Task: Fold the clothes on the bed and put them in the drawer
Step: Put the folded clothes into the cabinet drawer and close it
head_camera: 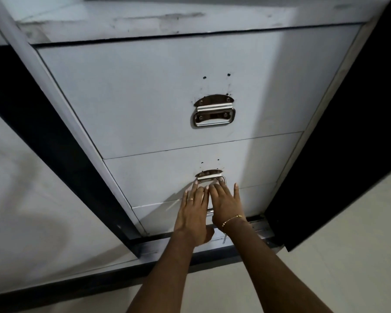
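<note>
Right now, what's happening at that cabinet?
A person faces a white drawer unit and has both hands low on its front. The left hand and right hand lie flat with straight fingers against the lower drawers, fingertips just under the metal handle of the middle drawer. The upper drawer's handle is untouched. All drawers look closed. No clothes are in view, so whether the hands are pushing a drawer in or about to pull one cannot be told.

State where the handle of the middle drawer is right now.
In the head view, the middle drawer's handle sits low and centre on that drawer front, directly below the top drawer's handle, with the fingertips of the left hand and right hand at it.
</note>
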